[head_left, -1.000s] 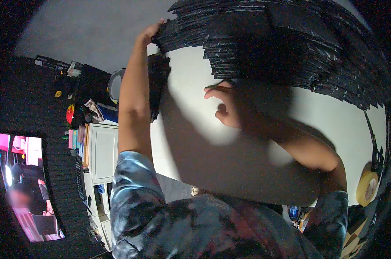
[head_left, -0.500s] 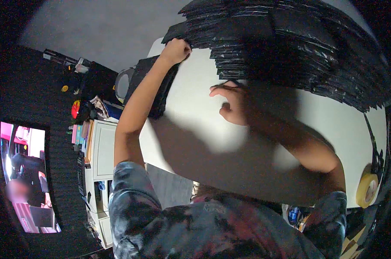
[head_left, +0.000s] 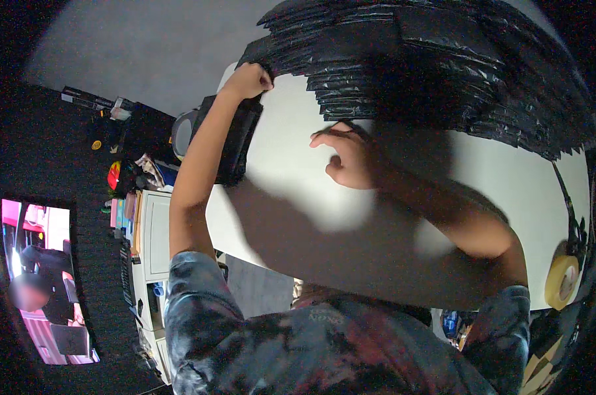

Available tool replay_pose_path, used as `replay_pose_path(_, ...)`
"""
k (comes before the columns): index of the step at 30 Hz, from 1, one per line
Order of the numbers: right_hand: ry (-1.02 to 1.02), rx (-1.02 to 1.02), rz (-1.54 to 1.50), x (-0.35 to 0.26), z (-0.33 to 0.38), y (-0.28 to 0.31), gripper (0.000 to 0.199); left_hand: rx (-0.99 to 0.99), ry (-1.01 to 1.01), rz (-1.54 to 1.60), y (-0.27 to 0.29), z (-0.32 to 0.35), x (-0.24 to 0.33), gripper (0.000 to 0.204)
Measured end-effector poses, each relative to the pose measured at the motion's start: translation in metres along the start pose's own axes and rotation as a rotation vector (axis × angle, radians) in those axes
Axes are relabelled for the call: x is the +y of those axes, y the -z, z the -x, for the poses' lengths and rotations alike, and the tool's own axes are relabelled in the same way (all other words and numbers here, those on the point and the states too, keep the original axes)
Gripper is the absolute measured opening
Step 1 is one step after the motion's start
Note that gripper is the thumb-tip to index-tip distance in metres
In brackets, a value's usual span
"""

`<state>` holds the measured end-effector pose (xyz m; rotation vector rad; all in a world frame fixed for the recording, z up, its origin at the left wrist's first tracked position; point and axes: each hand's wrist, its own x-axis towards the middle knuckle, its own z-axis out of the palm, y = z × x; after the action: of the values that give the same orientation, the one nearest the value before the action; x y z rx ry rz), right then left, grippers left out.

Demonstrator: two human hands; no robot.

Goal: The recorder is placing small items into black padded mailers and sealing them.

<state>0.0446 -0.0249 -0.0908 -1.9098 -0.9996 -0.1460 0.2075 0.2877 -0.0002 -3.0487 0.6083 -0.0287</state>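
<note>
Rows of overlapping black plastic packets lie fanned out along the far side of the white table. My left hand is at the table's far left corner, against the end packets, its fingers curled closed. Whatever those fingers may grip is hidden. Over the middle of the table, just nearer than the lower edge of the rows, is my right hand. Its thumb and fingers are curved and apart, with nothing between them. Beside my left forearm sits a separate dark stack of black packets at the table's left edge.
A roll of clear yellowish tape stands at the table's right edge. To the left are a white cabinet, books and a lit screen. My shadow falls across the near tabletop.
The whole view has shifted a little, moving most things slightly left in the picture. My left hand stays at the far left corner, still curled; my right hand keeps its curved shape.
</note>
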Motion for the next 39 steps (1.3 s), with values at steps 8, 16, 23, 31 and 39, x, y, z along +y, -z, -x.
replay_pose_path(8,0.009,0.033,0.021,0.005,-0.001,-0.008,0.048,-0.17,0.031,-0.2,0.006,-0.028,-0.006,0.017)
replay_pose_path(16,0.058,0.057,0.023,0.005,-0.001,-0.006,0.047,-0.249,-0.096,-0.067,0.029,-0.047,-0.004,0.019)
replay_pose_path(23,0.079,0.09,-0.012,0.004,0.0,-0.007,0.044,-0.394,0.101,-0.079,0.03,-0.051,0.008,0.021)
replay_pose_path(31,0.078,0.117,-0.014,0.007,0.002,-0.009,0.045,-0.141,-0.095,0.145,0.028,0.015,0.049,0.019)
replay_pose_path(39,-0.009,-0.145,0.02,-0.008,-0.003,0.02,0.039,0.364,0.01,0.106,-0.031,0.107,0.18,0.021)
